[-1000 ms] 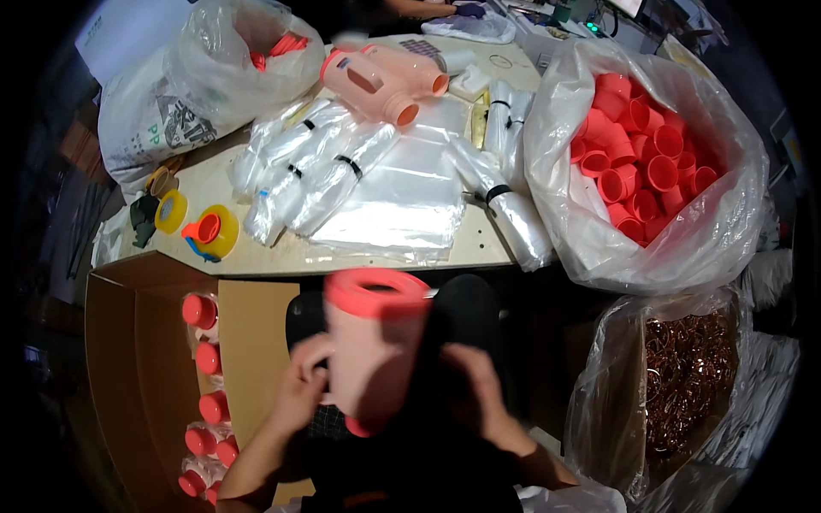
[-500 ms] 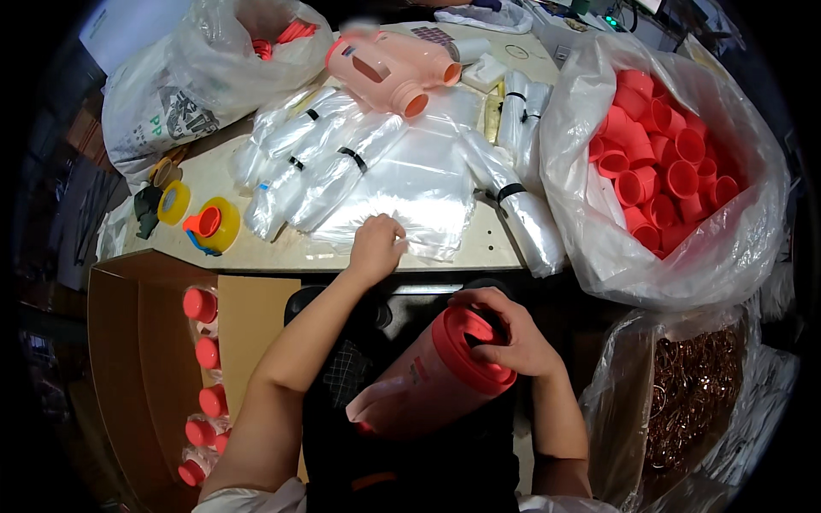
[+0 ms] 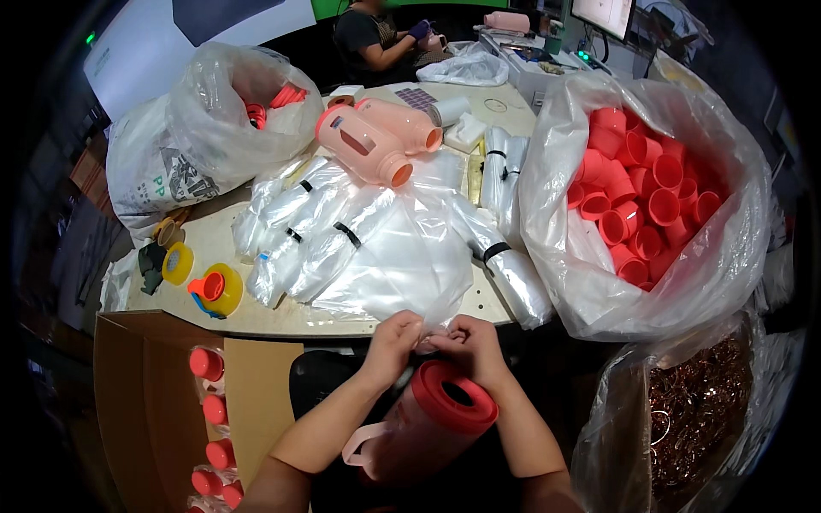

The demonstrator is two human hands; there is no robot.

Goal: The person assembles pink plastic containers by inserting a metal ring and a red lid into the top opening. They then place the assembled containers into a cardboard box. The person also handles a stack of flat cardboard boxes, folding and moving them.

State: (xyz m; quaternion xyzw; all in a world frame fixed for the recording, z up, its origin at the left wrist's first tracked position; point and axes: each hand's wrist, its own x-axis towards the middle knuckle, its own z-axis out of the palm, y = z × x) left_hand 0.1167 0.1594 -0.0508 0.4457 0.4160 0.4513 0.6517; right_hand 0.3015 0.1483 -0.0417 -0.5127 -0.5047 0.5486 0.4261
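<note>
My left hand (image 3: 393, 346) and my right hand (image 3: 475, 349) meet at the table's near edge, fingers pinched on the gathered end of a clear plastic bag (image 3: 406, 278). That bag lies at the top of a stack of flat clear bags. Below my hands, a pink jug (image 3: 409, 445) with a red rim, a dark opening and a side handle rests tilted on my lap, between my forearms. Two pink jug bodies (image 3: 363, 145) without lids lie on their sides at the far end of the bags. Bundles of bags tied with black bands (image 3: 346, 232) sit to the left.
A large clear sack of red elbow-shaped parts (image 3: 646, 184) stands at the right, above a box of coppery rings (image 3: 697, 419). At lower left, a carton (image 3: 141, 385) holds several red-capped jugs. Tape rolls (image 3: 221, 295) and a white sack (image 3: 158, 162) are left. A person (image 3: 372, 43) sits beyond.
My right hand has let go of the jug and come up to the bag beside my left hand. The bag's near end is now gathered. The head view has tilted upward.
</note>
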